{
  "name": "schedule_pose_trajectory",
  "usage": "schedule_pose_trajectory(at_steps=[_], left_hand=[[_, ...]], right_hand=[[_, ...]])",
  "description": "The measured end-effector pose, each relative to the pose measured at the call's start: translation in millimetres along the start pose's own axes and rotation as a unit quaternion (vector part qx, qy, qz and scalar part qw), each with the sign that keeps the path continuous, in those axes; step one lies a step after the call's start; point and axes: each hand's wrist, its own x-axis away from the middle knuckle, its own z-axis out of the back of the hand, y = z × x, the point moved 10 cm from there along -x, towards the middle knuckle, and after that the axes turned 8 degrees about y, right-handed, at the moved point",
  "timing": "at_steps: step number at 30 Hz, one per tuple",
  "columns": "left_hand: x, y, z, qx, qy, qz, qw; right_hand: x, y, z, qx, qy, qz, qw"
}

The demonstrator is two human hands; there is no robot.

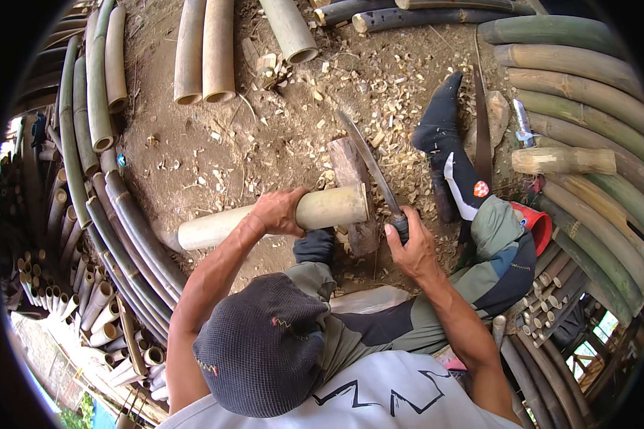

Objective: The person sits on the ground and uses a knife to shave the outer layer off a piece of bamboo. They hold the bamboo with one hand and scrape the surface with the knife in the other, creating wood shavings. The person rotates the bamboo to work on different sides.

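My left hand [279,212] is wrapped over a pale bamboo pole [333,206], holding it from above near its right end. The pole lies at a slight slant, its right end resting across a weathered wooden block [348,163]. My right hand [413,247] is closed around the dark handle of a machete [373,166]. Its long, slightly curved blade points up and to the left, just right of the block and the pole's cut end. The blade appears apart from the pole.
Wood chips [386,100] litter the dirt floor. Green and tan bamboo poles [579,86] are stacked at the right, with more poles [132,229] at the left. A short pale log [564,161] and a red container [535,227] are near my outstretched right leg [447,136].
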Motion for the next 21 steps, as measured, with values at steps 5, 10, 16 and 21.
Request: schedule_pose_trajectory(at_steps=[5,10,16,21], left_hand=[[-0.2,-2.9,0.1,0.006,-0.020,0.020,1.000],[3.6,-6.4,-0.6,0.004,-0.001,0.026,1.000],[-0.1,-5.6,-4.6,-0.002,-0.008,0.020,1.000],[7.5,-5.9,-1.5,0.005,0.020,0.029,0.999]], right_hand=[[-10.9,-3.3,-27.2,0.068,-0.033,0.039,0.996],[-22.4,-55.5,-8.1,-0.012,0.050,0.121,0.991],[-16.4,28.6,-49.4,0.145,-0.124,-0.010,0.982],[-26.7,-57.7,-7.0,-0.041,0.032,0.085,0.995]])
